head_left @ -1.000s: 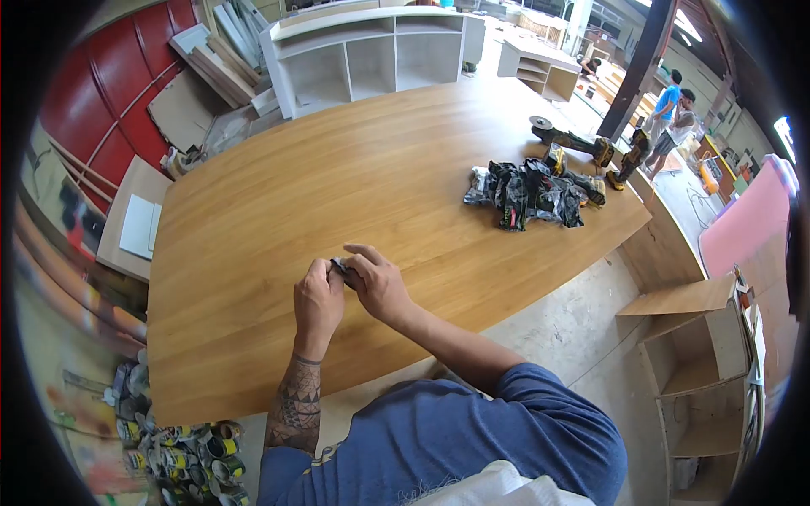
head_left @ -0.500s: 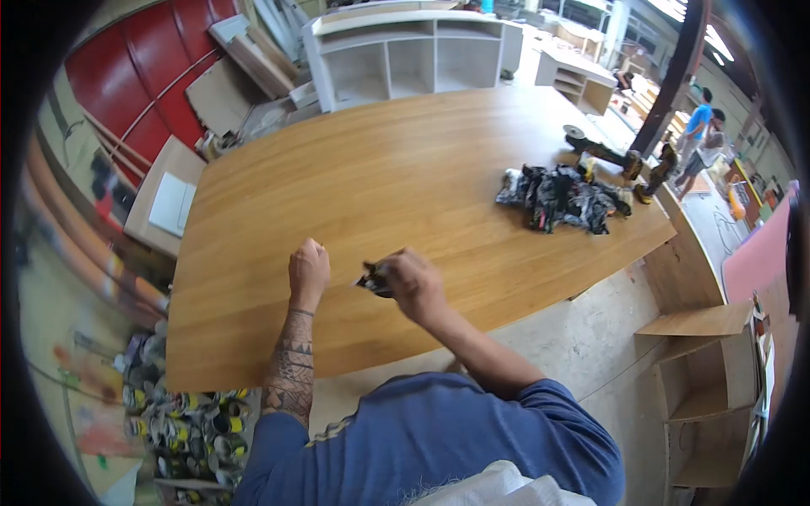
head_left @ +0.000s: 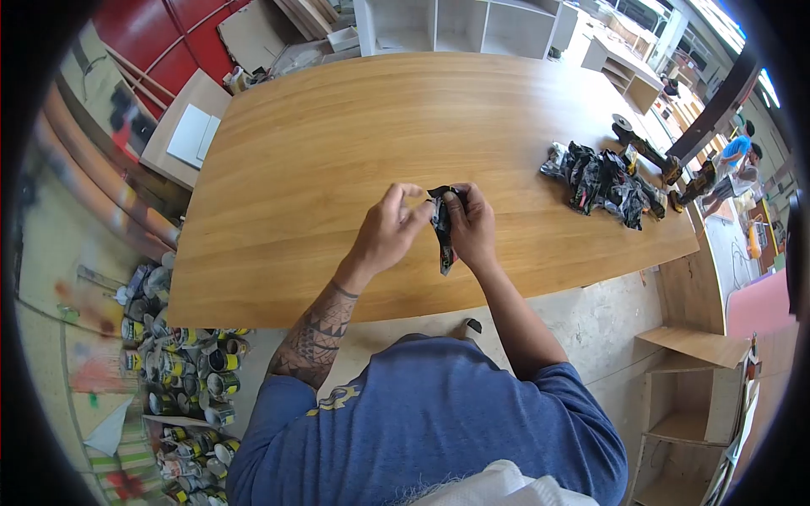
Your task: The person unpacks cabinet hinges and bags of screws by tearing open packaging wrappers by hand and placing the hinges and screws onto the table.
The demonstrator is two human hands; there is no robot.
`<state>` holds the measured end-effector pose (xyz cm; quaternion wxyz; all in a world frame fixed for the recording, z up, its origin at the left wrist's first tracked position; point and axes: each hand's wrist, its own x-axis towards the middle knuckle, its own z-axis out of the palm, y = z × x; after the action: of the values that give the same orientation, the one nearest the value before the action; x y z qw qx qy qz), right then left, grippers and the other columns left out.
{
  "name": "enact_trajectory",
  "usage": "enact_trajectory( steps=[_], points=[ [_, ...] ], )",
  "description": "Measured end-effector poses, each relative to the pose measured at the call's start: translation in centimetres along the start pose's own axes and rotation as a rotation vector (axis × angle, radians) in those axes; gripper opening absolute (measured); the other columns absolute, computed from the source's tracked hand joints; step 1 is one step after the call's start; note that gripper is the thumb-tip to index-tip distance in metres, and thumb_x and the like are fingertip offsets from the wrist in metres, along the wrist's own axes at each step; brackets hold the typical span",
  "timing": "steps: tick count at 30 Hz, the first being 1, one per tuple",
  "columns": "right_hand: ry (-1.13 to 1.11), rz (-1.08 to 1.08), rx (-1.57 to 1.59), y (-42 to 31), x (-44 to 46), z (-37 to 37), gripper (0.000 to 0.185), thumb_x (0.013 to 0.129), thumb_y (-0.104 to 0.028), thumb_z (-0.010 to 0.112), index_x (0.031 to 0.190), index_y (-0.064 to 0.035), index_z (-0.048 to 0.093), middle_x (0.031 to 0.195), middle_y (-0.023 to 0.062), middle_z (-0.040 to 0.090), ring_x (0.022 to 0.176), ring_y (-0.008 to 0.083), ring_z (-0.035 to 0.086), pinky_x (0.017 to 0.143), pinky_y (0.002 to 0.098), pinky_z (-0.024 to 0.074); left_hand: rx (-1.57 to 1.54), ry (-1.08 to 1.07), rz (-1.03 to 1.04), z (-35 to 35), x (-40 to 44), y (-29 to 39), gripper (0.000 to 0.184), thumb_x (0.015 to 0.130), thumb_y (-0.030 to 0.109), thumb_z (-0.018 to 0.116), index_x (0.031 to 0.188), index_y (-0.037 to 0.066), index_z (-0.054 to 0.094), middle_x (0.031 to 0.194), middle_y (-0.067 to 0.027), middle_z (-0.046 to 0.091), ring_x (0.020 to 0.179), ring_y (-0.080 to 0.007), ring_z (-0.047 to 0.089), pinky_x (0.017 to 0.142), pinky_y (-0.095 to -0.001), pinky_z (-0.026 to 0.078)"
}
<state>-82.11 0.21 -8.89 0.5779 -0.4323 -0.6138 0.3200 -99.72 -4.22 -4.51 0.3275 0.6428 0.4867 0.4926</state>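
A small black crumpled wrapper (head_left: 444,240) hangs from my right hand (head_left: 474,226), pinched between thumb and fingers above the wooden tabletop (head_left: 337,160). Just left of the wrapper's top edge is my left hand (head_left: 390,226), with thumb and index finger apart; nothing shows between them. A pile of black and silver crumpled wrappers (head_left: 601,181) lies on the right part of the table. Beside that pile are an angle grinder (head_left: 648,150) and another yellow-and-black power tool (head_left: 696,185).
White shelving (head_left: 460,27) stands beyond the table's far edge. Several paint cans (head_left: 190,371) crowd the lower left. Wooden shelves (head_left: 685,405) are at the lower right. A dark post (head_left: 717,105) rises behind the tools, and two people (head_left: 734,164) stand farther back.
My hands were together, then apart, and are now close again. The wrapper now hangs lengthwise from my right hand. My left hand's fist has opened. The camera view has shifted.
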Motion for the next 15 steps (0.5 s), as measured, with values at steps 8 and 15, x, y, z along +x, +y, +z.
enact_trajectory(
  steps=[8, 15],
  points=[
    [-0.131, 0.152, -0.047, 0.6, 1.3, 2.6, 0.025, 0.103, -0.022, 0.072, 0.099, 0.0024, 0.069, 0.075, 0.0144, 0.069, 0.067, 0.0211, 0.065, 0.065, 0.0367, 0.0517, 0.023, 0.141, -0.014, 1.7, 0.6, -4.0, 0.020, 0.107, 0.016, 0.067, 0.096, 0.000, 0.062, 0.083, -0.0077, 0.070, 0.076, -0.0157, 0.069, 0.071, -0.0334, 0.059],
    [0.090, 0.394, 0.082, 12.8, 7.4, 6.2, 0.033, 0.101, -0.027, 0.076, 0.091, 0.0036, 0.070, 0.076, 0.0118, 0.072, 0.063, 0.0182, 0.061, 0.062, 0.0375, 0.0505, 0.242, 0.071, 0.209, 2.4, -6.0, -2.2, 0.019, 0.103, 0.016, 0.070, 0.095, 0.002, 0.060, 0.088, -0.0172, 0.068, 0.080, -0.0353, 0.069, 0.071, -0.0435, 0.053]
  ],
)
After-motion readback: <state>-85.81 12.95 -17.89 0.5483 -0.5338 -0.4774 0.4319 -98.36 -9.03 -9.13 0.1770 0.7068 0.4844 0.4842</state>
